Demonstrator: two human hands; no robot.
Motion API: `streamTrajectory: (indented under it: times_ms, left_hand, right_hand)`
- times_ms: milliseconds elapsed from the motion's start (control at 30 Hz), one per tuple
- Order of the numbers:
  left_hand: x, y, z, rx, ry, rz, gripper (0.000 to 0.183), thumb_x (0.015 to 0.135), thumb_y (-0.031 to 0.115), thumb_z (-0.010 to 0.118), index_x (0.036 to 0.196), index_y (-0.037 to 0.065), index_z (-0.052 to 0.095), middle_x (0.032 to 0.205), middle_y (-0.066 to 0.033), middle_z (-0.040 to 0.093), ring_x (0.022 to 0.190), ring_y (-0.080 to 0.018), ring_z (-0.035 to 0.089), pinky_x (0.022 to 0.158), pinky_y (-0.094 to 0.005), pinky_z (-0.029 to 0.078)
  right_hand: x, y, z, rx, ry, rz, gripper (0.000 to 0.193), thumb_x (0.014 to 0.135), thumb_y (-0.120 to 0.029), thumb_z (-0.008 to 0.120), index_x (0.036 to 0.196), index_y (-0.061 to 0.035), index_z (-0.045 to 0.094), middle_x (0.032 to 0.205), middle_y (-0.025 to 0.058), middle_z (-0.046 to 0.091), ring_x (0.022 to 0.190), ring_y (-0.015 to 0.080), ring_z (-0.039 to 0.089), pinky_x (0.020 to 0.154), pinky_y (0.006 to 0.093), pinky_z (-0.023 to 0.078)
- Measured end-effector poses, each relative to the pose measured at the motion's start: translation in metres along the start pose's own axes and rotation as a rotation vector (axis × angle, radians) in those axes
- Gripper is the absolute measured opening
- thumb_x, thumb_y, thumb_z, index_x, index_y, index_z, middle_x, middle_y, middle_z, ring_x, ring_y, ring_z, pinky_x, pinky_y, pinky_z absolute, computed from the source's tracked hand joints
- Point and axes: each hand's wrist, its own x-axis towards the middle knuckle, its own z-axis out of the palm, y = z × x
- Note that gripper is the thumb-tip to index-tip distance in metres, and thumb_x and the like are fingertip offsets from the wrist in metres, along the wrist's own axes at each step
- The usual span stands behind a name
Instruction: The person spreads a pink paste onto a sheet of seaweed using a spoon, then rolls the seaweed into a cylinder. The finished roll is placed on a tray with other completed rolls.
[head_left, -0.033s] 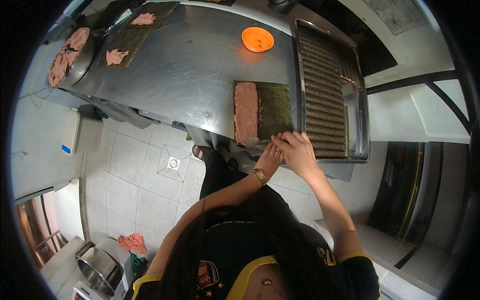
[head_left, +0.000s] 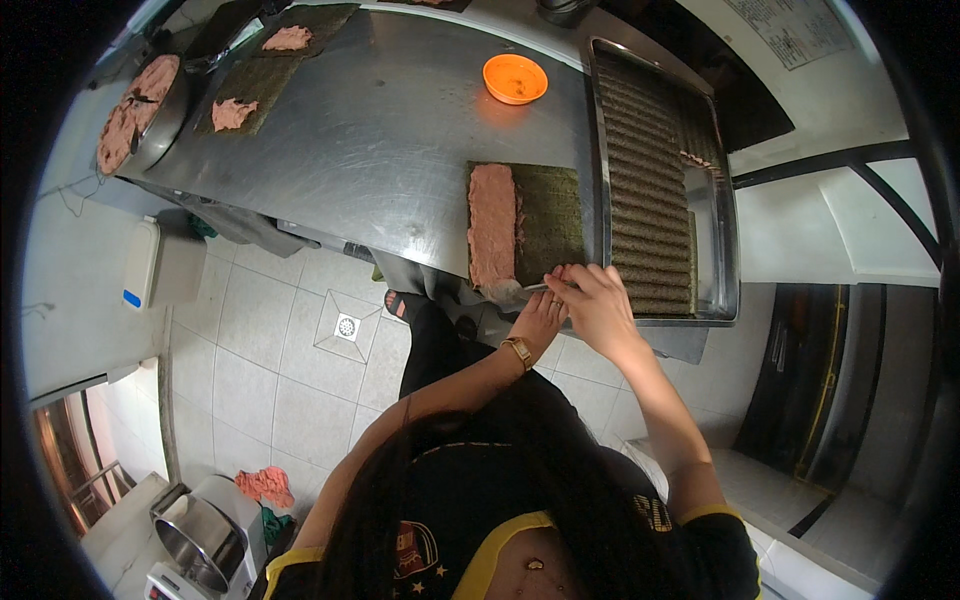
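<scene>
A dark green seaweed sheet [head_left: 551,215] lies near the table's front edge, with a band of pink meat paste [head_left: 492,220] along its left side. My right hand [head_left: 598,305] is closed around the thin handle of a spoon [head_left: 506,290]. The spoon's pale head touches the near end of the paste. My left hand [head_left: 541,318], with a watch at the wrist, rests beside the right one at the table edge. Its fingers reach out toward the sheet's near edge, partly covered by the right hand.
On the right stands a metal tray [head_left: 601,150] of dark seaweed rolls [head_left: 650,190] in rows. An orange bowl [head_left: 515,79] sits farther back. At far left are more seaweed sheets [head_left: 262,82] with paste lumps and a metal bowl [head_left: 165,130] of paste.
The spoon head has shifted slightly to the right at the paste's near end, and its handle shows more clearly. My hands have barely moved.
</scene>
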Motion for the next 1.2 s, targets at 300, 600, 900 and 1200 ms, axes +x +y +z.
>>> streamTrajectory:
  times_ms: [300,600,900,1200]
  left_hand:
    - [0.009,-0.002,0.018,0.174,0.341,-0.052,0.058,0.090,0.020,0.041,0.140,-0.005,0.027,0.147,-0.0211,0.026,0.139,-0.0362,0.022,0.115,-0.0473,0.011]
    - [0.010,-0.004,0.010,0.235,0.348,-0.100,0.059,0.091,0.020,0.038,0.143,-0.003,0.022,0.152,-0.0224,0.014,0.142,-0.0353,0.014,0.116,-0.0440,0.010]
    - [0.012,-0.002,0.018,0.244,0.356,-0.107,0.061,0.091,0.021,0.039,0.143,-0.004,0.021,0.152,-0.0220,0.016,0.142,-0.0349,0.014,0.116,-0.0450,0.009]
    - [0.006,-0.003,0.002,0.104,0.305,-0.100,0.060,0.089,0.017,0.037,0.143,-0.006,0.022,0.153,-0.0222,0.011,0.142,-0.0350,0.012,0.116,-0.0447,0.008]
  right_hand:
    - [0.040,0.030,0.002,0.052,0.014,-0.101,0.027,0.074,-0.007,0.063,0.099,-0.0117,0.072,0.083,0.0007,0.056,0.082,0.0173,0.052,0.074,0.0322,0.035]
    - [0.098,0.073,0.020,0.026,0.143,-0.027,0.020,0.079,-0.007,0.063,0.095,-0.0123,0.073,0.078,0.0021,0.057,0.078,0.0193,0.053,0.072,0.0334,0.035]
    - [0.079,0.058,0.020,-0.066,0.090,0.105,0.021,0.080,-0.008,0.058,0.097,-0.0107,0.070,0.077,0.0080,0.056,0.080,0.0249,0.057,0.074,0.0368,0.038]
    - [0.047,0.050,0.005,0.277,0.166,0.446,0.028,0.082,0.000,0.050,0.104,-0.0063,0.066,0.083,0.0123,0.064,0.075,0.0319,0.061,0.069,0.0414,0.046]
